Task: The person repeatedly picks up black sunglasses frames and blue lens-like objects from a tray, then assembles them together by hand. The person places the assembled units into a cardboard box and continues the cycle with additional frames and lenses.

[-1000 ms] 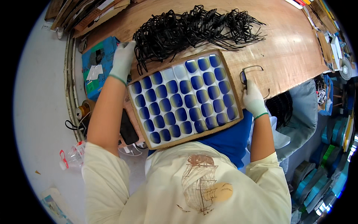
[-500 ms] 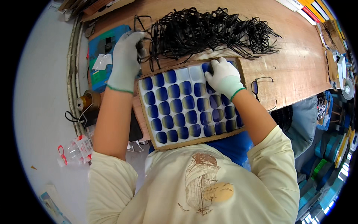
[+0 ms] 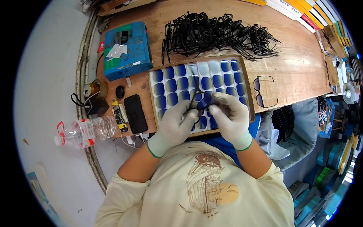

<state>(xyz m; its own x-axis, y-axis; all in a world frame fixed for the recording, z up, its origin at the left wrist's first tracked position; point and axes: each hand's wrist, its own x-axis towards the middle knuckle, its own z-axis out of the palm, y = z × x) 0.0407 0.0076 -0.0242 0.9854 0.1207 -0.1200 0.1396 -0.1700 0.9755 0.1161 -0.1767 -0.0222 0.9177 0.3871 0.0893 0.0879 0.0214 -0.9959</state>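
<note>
Both gloved hands are close together above a shallow cardboard tray (image 3: 249, 87) of blue-tinted lenses set in rows on white. My left hand (image 3: 174, 123) is closed around a black eyeglass frame (image 3: 195, 87), with one thin temple sticking up away from me. Facing it, my right hand (image 3: 232, 117) pinches a dark blue lens (image 3: 205, 101) against the frame. My fingertips partly cover both, so how the lens sits in the rim cannot be made out. Beyond the tray lies a tangled heap of black eyeglass frames (image 3: 204, 34).
Right of the tray lies a separate pair of black glasses (image 3: 258, 90). To the left are a blue box (image 3: 128, 51), a black phone (image 3: 135, 113), a yellow cutter (image 3: 119, 117) and a clear plastic bottle (image 3: 89, 131). White and yellow boxes (image 3: 291, 11) line the far right edge.
My left hand has come from the heap down over the tray with an eyeglass frame. My right hand has moved from the tray's far right part toward me, meeting the left.
</note>
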